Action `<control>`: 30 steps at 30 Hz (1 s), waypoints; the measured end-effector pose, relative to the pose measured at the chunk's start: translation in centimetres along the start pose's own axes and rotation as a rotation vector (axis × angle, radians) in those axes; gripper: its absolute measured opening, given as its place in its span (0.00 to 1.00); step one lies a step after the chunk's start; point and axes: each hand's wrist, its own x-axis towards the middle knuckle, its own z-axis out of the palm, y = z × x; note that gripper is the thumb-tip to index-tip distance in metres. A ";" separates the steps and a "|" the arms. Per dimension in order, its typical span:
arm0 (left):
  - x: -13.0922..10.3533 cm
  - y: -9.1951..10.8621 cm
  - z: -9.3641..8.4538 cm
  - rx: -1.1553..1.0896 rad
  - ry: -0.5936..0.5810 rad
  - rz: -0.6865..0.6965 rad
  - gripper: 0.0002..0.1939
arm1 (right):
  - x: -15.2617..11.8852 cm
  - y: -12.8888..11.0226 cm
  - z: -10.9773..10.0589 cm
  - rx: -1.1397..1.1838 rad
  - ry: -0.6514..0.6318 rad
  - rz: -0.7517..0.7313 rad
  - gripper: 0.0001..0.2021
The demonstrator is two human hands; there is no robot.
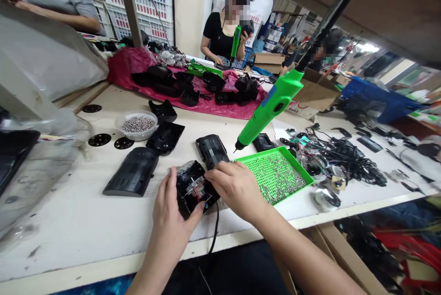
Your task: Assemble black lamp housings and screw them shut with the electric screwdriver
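My left hand (174, 210) grips the left side of an open black plastic housing (186, 196), its thumb along the near edge. Inside the housing show a metal part and red wires, and a black cable (216, 230) runs down from it over the table edge. My right hand (237, 187) is closed at the housing's right side, fingertips pressed together at its inner edge; what they pinch is hidden. Just behind lies a black ribbed shell (211, 148). A green electric screwdriver (272, 106) hangs above, its bit pointing down near the green screw tray (275, 173).
A bowl of small metal parts (138, 125), black discs (99, 140) and another black shell (132, 171) lie left. Tangled wires and parts (337, 157) cover the right. A pink cloth (124, 70) with black housings lies behind. A co-worker (223, 33) sits across.
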 end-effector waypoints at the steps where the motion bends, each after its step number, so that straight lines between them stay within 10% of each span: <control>1: 0.0 0.0 0.0 0.001 0.000 0.002 0.42 | 0.2 0.1 -0.3 -0.018 0.007 -0.016 0.09; 15: 0.0 0.0 0.0 0.008 -0.002 0.012 0.42 | 0.3 -0.4 0.6 -0.066 -0.031 -0.095 0.09; 22: -0.1 0.3 -0.1 0.006 -0.013 0.000 0.42 | -0.9 -1.4 -0.1 0.213 -0.112 0.327 0.10; 30: -0.1 0.1 0.0 0.007 -0.015 0.012 0.42 | -0.9 -2.1 0.9 0.337 -0.092 0.322 0.06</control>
